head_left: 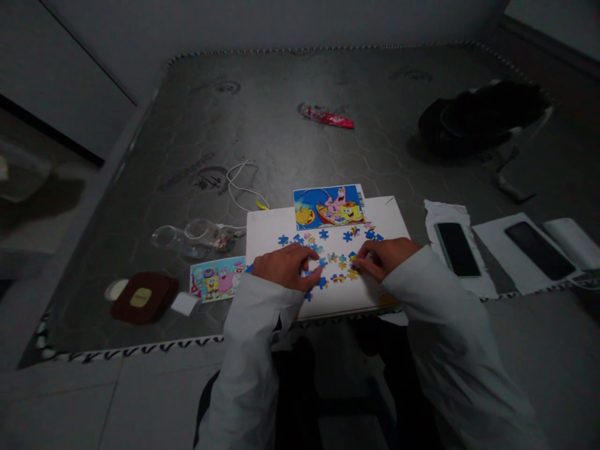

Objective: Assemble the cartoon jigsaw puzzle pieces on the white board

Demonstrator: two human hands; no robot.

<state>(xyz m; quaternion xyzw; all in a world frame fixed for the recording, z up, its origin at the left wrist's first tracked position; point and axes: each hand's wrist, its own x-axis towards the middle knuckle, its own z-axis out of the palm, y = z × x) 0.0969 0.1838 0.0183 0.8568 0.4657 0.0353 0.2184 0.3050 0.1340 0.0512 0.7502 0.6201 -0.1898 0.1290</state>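
A white board [269,228] carries several loose jigsaw puzzle pieces [324,234], mostly blue with some yellow. Between the thumb and fingers of my right hand [390,253] is a small blue and yellow puzzle piece [354,261], pinched just above or on the board. My left hand [284,265] rests at the board's left side, thumb and forefinger curved apart around a few pieces. Behind the pieces lies a picture card [330,206] with cartoon figures in a boat on blue. The palms hide part of the board.
Left of the board are another cartoon card [218,279], a brown case [144,298], clear plastic cups [174,239] and a white cord [238,187]. To the right lie two phones [457,249] on white sheets. Farther back are a red tube [335,119] and a black bag [478,119].
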